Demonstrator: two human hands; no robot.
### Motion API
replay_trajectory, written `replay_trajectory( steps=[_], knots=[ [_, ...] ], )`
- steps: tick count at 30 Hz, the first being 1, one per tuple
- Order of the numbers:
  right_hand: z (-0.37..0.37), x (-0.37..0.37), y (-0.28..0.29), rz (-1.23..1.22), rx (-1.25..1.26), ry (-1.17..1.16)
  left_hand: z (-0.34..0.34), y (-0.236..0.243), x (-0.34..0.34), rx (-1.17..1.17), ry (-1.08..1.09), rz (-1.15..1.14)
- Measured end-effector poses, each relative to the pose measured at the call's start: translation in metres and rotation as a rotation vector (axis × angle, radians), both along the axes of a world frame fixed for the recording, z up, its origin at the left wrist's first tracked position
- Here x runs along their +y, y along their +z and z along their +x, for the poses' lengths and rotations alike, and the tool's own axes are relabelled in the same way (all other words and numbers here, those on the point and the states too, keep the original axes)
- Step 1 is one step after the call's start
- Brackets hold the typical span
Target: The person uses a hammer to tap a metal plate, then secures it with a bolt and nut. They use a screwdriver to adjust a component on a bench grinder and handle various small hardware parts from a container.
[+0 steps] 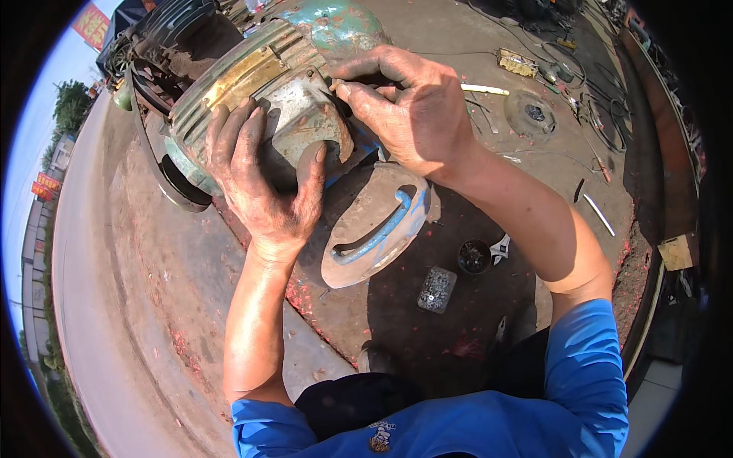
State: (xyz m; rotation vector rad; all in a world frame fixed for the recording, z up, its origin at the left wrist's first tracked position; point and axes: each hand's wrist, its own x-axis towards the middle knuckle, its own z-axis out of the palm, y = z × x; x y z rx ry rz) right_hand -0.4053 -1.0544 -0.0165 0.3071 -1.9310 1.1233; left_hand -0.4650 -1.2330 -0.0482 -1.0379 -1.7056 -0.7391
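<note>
A ribbed electric motor (229, 80), worn green and yellow, lies ahead of me with a grey, box-shaped metal cover (294, 107) on its side. My left hand (267, 183) is wrapped round that cover, fingers along its left side and thumb on its right. At the cover's upper right corner, my right hand (416, 111) pinches a small brownish screw (334, 85) between thumb and forefinger; its far end is hard to see. Below the motor sits a dusty metal plate (347, 256) with a blue curved handle (382, 229).
A clear tray of small metal hardware (437, 290), a dark round bowl (474, 256) and an adjustable wrench (500, 248) lie on the ground. Cables (603, 114) and a yellow box (517, 62) are at the far right. A road (92, 252) runs along the left.
</note>
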Motion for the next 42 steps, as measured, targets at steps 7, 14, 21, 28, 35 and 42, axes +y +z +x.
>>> replay_trajectory(
  steps=[7,14,21,28,35,42],
  knots=[
    [0.001,-0.010,0.020,0.080,0.010,-0.005,0.006,-0.015,-0.001,-0.067,0.033,0.157],
    [0.002,-0.047,0.037,0.496,0.160,0.001,0.008,-0.022,-0.002,-0.122,0.034,0.374],
    [-0.012,-0.069,0.045,0.535,-0.129,-0.089,0.010,-0.025,-0.002,-0.161,0.096,0.353],
    [-0.007,-0.078,0.050,0.767,-0.139,-0.262,0.012,-0.031,-0.002,-0.227,0.054,0.359],
    [-0.005,-0.086,0.045,0.924,0.048,-0.387,0.012,-0.035,0.001,-0.279,-0.004,0.389],
    [-0.005,-0.089,0.041,0.765,0.095,-0.295,0.014,-0.034,0.000,-0.275,-0.034,0.386]
  ],
)
